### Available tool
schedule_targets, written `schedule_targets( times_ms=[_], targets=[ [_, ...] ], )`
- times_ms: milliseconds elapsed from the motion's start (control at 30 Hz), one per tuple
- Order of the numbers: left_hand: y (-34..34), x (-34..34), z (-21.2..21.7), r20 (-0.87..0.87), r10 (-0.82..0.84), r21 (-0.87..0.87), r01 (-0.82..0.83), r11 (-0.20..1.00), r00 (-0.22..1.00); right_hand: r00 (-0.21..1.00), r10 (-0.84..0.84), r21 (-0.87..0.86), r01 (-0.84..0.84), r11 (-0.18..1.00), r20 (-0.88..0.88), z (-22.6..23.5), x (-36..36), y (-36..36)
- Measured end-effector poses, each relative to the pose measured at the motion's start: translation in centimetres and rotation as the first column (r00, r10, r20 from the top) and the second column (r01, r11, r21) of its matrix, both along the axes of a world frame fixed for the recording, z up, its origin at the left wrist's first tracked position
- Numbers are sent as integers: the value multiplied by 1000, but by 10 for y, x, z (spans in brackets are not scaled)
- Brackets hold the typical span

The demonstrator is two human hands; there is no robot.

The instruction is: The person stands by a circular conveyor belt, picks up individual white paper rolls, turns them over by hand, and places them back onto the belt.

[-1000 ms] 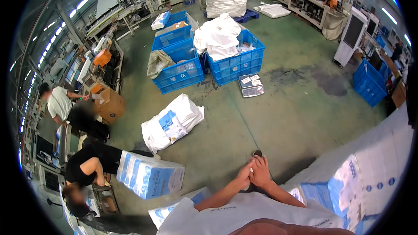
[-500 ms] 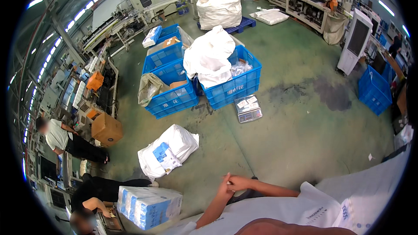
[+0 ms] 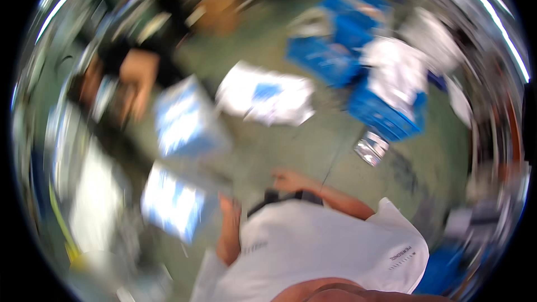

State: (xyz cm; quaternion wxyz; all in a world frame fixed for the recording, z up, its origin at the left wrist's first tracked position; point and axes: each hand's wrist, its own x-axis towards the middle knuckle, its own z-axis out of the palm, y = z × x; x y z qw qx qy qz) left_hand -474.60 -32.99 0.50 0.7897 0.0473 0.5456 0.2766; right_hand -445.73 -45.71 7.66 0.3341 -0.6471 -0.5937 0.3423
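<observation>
The view is smeared by motion. My left hand [image 3: 229, 206] hangs low in front of me, just right of a blue-and-white wrapped package [image 3: 172, 201]; I see no contact between them. My right hand [image 3: 286, 180] is in front of my waist, apart from the left. No object shows in either hand, and blur hides how the fingers are held. Another blue-and-white wrapped package [image 3: 187, 120] stands a little farther off. Beyond my hands, a stuffed white sack [image 3: 265, 94] with a blue patch lies on the green floor.
Blue plastic crates [image 3: 321, 59] stand at the far right, a white bag [image 3: 394, 67] over one. A small scale [image 3: 371, 147] sits on the floor near them. At the left a person in dark clothes [image 3: 168, 61] bends near the packages. A brown carton [image 3: 219, 8] stands behind.
My view has swung left, so the crates and sack now appear farther right. My hands were clasped together and are now apart. A second wrapped package has come into view.
</observation>
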Motion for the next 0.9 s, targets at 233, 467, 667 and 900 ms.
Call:
schedule_targets(
  times_ms=[233, 467, 667, 900],
  targets=[
    [4, -125, -16, -453, 565, 12, -629, 777, 690, 835, 550, -179, -540, 823, 9, 55, -138, 179],
    [40, -160, -69, -571, 821, 131, -986, 107, 14, 494, 813, 35, -860, 509, 307, -31, -338, 427],
    [153, -178, -132, -916, 397, 249, -866, 434, -64, 552, 718, -77, -768, 636, 425, -194, -502, 602],
    [49, -174, -200, -967, -204, -193, -964, 182, 155, 343, 617, -137, -791, 596, 708, -152, -496, 453]
  ],
)
